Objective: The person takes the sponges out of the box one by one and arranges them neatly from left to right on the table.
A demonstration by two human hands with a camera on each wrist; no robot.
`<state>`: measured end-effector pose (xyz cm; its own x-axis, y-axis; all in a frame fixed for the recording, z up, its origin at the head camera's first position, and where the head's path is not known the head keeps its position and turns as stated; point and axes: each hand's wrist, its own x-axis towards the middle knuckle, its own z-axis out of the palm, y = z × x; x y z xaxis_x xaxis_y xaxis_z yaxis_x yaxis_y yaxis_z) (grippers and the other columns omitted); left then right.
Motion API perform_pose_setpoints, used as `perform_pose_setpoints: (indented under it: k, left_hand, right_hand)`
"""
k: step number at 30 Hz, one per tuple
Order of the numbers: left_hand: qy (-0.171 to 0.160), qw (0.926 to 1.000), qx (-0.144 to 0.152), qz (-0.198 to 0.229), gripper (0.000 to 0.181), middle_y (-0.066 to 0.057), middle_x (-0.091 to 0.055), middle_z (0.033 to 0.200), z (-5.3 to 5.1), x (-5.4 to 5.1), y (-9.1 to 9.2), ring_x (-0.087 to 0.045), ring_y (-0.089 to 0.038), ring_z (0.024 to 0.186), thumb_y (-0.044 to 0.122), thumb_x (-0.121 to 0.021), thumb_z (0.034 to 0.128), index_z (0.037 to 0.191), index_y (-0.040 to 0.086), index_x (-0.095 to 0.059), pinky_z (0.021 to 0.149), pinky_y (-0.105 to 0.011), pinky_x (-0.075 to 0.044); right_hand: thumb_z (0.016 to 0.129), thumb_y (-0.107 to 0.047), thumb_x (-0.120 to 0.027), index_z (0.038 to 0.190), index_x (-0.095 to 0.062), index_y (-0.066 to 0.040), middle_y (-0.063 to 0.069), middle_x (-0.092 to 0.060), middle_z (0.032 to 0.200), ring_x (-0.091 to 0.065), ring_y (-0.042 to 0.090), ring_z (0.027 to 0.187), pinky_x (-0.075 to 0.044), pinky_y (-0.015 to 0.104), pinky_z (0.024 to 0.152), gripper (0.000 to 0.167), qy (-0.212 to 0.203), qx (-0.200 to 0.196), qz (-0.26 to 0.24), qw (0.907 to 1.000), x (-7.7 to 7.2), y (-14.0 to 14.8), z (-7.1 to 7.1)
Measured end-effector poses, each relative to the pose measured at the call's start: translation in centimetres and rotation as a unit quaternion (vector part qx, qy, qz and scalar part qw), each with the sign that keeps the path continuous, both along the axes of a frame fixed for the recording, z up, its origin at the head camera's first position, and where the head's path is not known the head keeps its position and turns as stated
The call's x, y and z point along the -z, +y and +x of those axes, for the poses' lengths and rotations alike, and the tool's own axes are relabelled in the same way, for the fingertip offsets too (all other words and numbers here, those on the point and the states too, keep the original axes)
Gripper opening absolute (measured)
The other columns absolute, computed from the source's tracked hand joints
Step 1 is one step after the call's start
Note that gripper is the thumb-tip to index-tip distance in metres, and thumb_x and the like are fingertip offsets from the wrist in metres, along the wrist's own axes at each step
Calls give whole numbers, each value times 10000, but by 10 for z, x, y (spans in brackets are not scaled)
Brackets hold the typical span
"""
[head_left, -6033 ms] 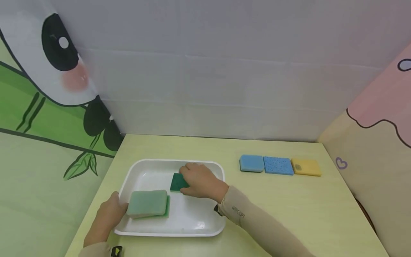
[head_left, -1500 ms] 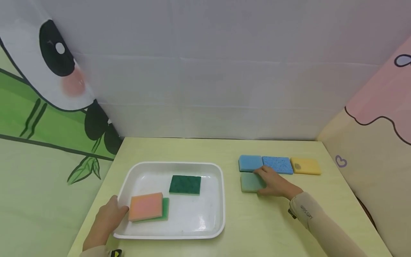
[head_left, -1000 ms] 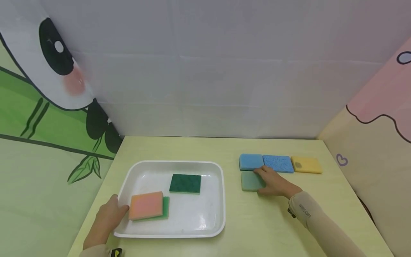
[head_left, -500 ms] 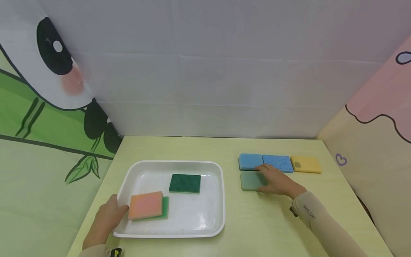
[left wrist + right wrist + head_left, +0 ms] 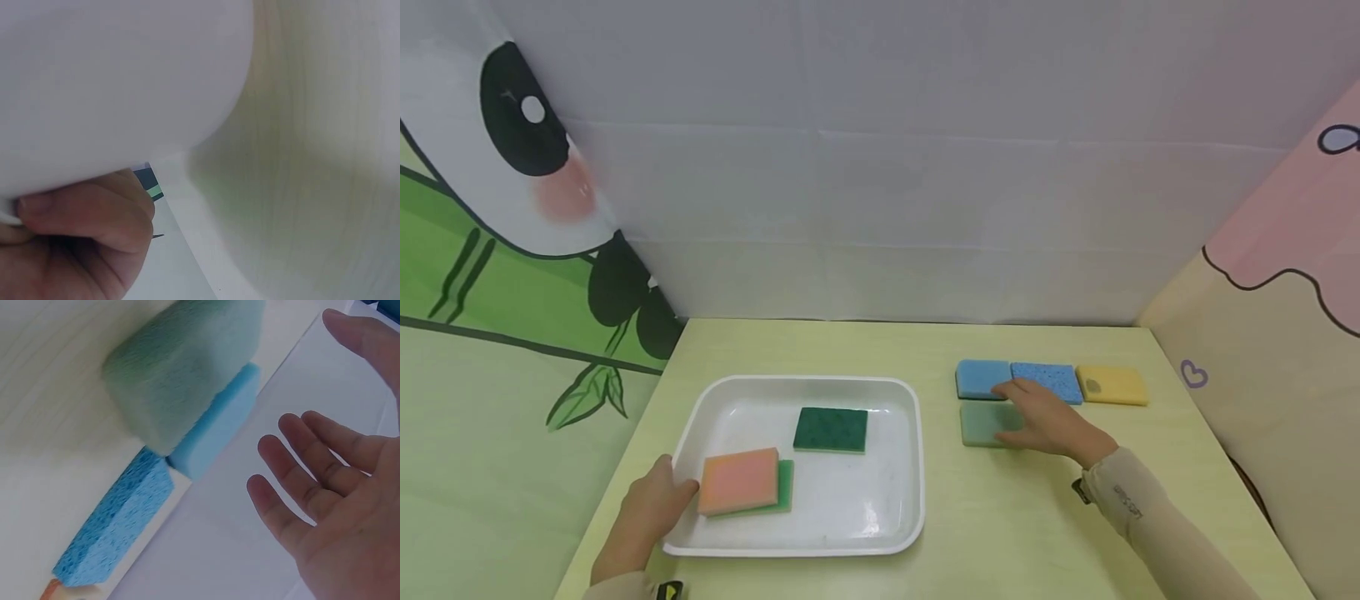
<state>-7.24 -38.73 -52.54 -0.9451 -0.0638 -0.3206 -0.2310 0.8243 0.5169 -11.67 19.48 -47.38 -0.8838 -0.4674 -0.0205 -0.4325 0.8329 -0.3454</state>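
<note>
My left hand holds the left rim of a white tray; the left wrist view shows fingers curled at the tray's edge. Inside, a pink sponge lies partly over a green one, and a dark green scouring sponge lies behind them. My right hand is over the right end of a pale green sponge on the table. In the right wrist view its fingers are spread and apart from that sponge.
Behind the pale green sponge, a row runs along the table: a plain blue sponge, a speckled blue sponge and a yellow sponge with a dark spot. A pale wall stands at the back.
The pale green sponge has gone from the top of the tray's pile to the table, uncovering the pink one. My right hand has since loosened its fingers from it. The left hand stays put.
</note>
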Motion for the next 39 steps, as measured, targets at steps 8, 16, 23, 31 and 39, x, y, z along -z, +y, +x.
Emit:
perform_pose_setpoints:
  k: [8,16,23,31,39]
  left_hand:
    - [51,10000,49,-48,523,-389,-562,1010,0,3,0,-636,-433,820,236,-577,918,1177,-168,-370,639,-505,-537]
    - [128,9999,-12,-40,507,-382,-570,1021,-2,5,-1,-639,-431,835,229,-570,911,1183,-157,-384,643,-501,-538]
    - [145,9999,7,-4,506,-377,-569,1001,0,6,-1,-635,-426,816,232,-573,913,1172,-158,-380,637,-507,-533]
    - [184,9998,-18,1,502,-393,-563,1011,0,6,1,-641,-423,808,221,-571,918,1178,-161,-376,635,-505,-542]
    - [178,9998,-77,12,472,-374,-573,1001,0,6,2,-637,-413,807,219,-571,914,1164,-140,-392,637,-500,-535]
  right_hand:
    - [873,-393,-763,1379,-533,-17,110,-616,1200,-608,279,1065,-507,475,875,671,401,-194,11,9990,-20,-36,-6]
    - [867,-388,-762,1359,-547,-24,96,-606,1207,-610,262,1056,-513,417,873,648,417,-301,-24,9987,-36,-92,-16]
    - [881,-432,-734,1379,-541,-63,85,-581,1278,-582,246,1121,-504,396,902,649,235,-540,84,9982,-36,-135,-24]
    - [902,-420,-722,1393,-529,-59,76,-568,1293,-554,227,1143,-474,369,951,639,37,-883,227,9958,-38,-179,-26]
    - [916,-428,-708,1400,-530,-64,87,-570,1300,-564,220,1123,-484,343,924,631,126,-1128,470,9924,-32,-212,-26]
